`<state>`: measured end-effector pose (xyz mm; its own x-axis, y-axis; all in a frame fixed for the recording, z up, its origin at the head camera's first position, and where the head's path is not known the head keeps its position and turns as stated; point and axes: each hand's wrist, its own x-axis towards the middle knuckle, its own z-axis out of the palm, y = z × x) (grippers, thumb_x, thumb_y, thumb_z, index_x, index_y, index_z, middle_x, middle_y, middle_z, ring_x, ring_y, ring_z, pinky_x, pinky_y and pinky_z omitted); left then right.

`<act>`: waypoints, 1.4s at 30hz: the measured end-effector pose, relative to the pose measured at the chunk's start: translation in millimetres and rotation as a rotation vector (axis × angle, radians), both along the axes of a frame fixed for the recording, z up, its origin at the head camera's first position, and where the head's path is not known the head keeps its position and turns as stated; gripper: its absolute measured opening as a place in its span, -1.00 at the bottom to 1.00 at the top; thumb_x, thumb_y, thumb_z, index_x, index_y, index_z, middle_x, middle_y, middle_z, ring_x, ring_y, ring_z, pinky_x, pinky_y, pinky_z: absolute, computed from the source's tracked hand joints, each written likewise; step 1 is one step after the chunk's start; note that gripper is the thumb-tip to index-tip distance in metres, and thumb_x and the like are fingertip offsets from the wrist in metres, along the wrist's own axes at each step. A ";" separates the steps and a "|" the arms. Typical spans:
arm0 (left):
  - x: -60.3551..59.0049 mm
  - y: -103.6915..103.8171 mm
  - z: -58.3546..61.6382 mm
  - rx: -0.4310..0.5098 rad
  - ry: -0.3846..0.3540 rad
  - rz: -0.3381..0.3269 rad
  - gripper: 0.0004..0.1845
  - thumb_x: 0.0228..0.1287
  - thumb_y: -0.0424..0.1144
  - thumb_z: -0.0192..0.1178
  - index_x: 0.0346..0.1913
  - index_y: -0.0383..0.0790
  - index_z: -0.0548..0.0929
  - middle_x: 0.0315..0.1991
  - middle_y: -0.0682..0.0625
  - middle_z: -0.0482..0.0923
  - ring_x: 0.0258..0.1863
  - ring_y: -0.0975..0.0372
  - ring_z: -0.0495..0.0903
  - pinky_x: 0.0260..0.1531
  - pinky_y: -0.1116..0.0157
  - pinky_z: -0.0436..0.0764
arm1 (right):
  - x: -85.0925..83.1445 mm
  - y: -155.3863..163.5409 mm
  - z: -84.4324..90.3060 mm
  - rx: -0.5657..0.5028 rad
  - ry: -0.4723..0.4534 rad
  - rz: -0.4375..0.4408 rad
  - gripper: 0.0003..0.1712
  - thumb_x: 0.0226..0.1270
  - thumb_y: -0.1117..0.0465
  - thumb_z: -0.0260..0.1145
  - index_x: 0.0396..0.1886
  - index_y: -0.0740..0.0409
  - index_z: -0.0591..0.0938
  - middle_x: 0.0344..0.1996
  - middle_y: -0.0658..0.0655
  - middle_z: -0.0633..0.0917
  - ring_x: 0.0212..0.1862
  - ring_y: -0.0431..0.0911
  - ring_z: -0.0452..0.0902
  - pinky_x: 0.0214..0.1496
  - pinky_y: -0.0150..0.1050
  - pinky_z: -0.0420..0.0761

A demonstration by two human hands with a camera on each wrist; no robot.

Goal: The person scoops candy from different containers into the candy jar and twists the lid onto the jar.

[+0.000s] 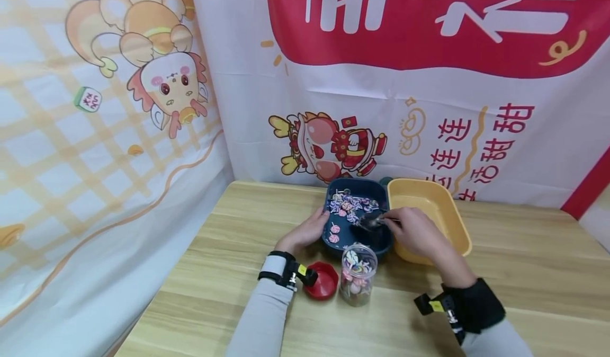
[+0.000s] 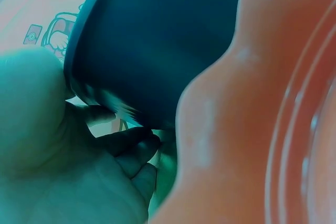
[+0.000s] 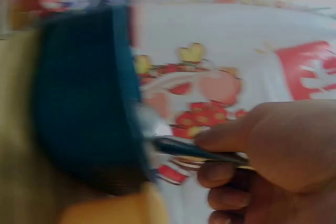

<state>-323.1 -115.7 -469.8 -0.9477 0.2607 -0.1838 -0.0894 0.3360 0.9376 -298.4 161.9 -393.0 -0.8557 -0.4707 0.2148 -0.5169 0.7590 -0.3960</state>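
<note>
My left hand (image 1: pixel 307 230) grips the left side of a dark blue bin (image 1: pixel 350 235); in the left wrist view its fingers curl beneath the bin. Small swirl lollipop-shaped pieces (image 1: pixel 347 206) lie inside, mostly toward the back, with a couple of pink ones at the left. My right hand (image 1: pixel 419 232) holds a metal spoon (image 1: pixel 370 220) by its handle, thumb on top in the right wrist view. The spoon's bowl is low inside the bin, at its right half. In front of the bin stands a clear jar (image 1: pixel 357 291), uncovered, partly filled with similar pieces.
A red scalloped lid (image 1: pixel 322 282) lies left of the jar, near my left wrist. A yellow bin (image 1: pixel 431 201) adjoins the blue bin on the right, partly behind my right hand. Printed cloth (image 1: pixel 410 92) hangs behind the wooden table (image 1: pixel 229 272).
</note>
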 end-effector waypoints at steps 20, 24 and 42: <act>0.1 -1.2 2.1 -0.018 0.020 -0.007 -0.37 0.68 0.10 -0.33 0.66 0.00 0.02 0.65 -0.05 0.02 0.62 0.03 -0.03 0.55 -0.12 -0.03 | -17.9 -22.2 -55.1 0.072 0.187 0.114 -0.63 0.52 0.29 0.20 0.24 0.26 0.63 -0.19 0.06 0.70 -0.16 -0.03 0.40 0.10 0.09 0.33; 0.9 -1.4 0.4 -0.011 0.015 0.000 -0.37 0.68 0.10 -0.33 0.66 0.00 0.02 0.64 -0.06 0.02 0.62 0.03 -0.04 0.56 -0.12 -0.03 | -18.0 -21.4 -54.7 0.083 0.169 0.135 -0.59 0.54 0.28 0.18 0.30 0.27 0.59 -0.04 0.13 0.71 -0.11 0.00 0.42 0.06 0.03 0.35; 0.2 -4.2 -0.8 -0.007 0.024 -0.023 -0.31 0.66 0.17 -0.31 0.67 -0.03 -0.01 0.65 -0.08 -0.01 0.63 0.03 -0.08 0.55 -0.11 -0.04 | -4.0 1.4 -21.0 0.084 -0.140 0.294 -0.61 0.54 0.33 0.17 0.28 0.05 0.60 0.17 0.06 0.66 0.19 0.04 0.49 0.21 0.13 0.37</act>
<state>-322.9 -119.9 -470.5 -0.9457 0.2812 -0.1630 -0.0592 0.3441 0.9371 -302.4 163.3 -414.0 -0.6989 -0.7131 0.0547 -0.6639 0.6184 -0.4205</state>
